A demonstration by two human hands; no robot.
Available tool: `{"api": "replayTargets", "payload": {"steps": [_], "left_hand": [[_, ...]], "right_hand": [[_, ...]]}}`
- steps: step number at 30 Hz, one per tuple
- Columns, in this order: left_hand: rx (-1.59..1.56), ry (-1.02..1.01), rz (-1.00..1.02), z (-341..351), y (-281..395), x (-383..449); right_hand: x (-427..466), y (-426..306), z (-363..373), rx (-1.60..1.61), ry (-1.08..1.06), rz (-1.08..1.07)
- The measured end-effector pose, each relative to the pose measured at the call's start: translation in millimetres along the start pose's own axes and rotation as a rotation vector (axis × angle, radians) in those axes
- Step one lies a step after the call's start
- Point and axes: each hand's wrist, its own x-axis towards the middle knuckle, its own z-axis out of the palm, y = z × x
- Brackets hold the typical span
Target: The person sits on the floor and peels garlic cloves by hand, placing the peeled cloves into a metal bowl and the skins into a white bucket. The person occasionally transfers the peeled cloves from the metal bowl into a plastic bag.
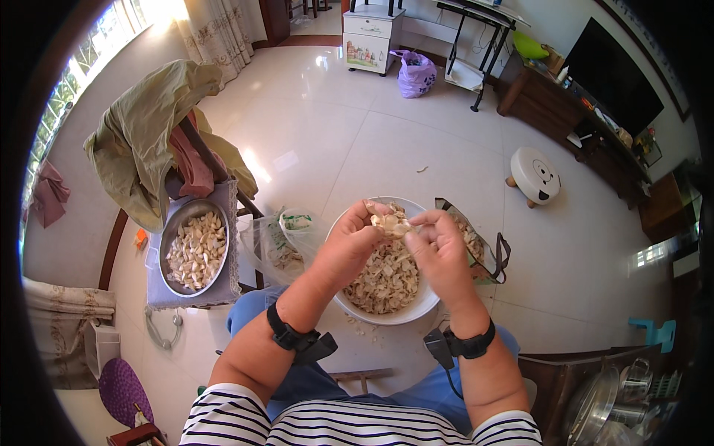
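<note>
In front of my chest, a partly broken garlic bulb [392,224] with pale, papery skin is pinched between my two hands. My left hand [357,231] grips its left side with thumb and fingers. At its right edge, the thumb and fingertips of my right hand [440,240] take hold of it. Directly beneath is a round light metal basin [432,305], filled with loose dry garlic skins [385,287]. A shallow metal pan [165,279] of separated garlic cloves [196,251] rests to my left. My fingers hide part of the bulb.
The pan stands on a cloth-covered chair [223,279] with clothing [150,128] over its back. A clear plastic bag [256,245] sits left of the basin. An open shopping bag [493,259] with garlic stands right. A bear-face stool [535,173] is farther right on the tiled floor [346,145].
</note>
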Motion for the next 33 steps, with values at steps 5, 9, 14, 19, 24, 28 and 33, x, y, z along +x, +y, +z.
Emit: {"api": "replayTargets", "payload": {"steps": [5,9,14,19,24,28,33], "left_hand": [[-0.008,0.041,0.022,5,-10,1],[-0.012,0.048,-0.001,7,-13,0],[0.247,0.045,0.013,11,-10,-3],[0.465,-0.029,0.12,5,-12,-4],[0.433,0.029,0.087,11,-7,-5],[0.318,0.111,0.024,9,-1,-8],[0.557,0.092,-0.063,-8,2,-7]], "right_hand": [[-2,14,16,-0.282,0.033,-0.11],[-2,8,14,-0.396,-0.045,-0.119],[-2,8,10,-0.18,-0.043,-0.102],[-1,19,6,-0.289,0.002,-0.197],[-2,21,5,-0.039,-0.045,0.132],[5,11,-1,0.367,-0.024,0.4],[7,22,8,0.314,0.037,0.28]]}}
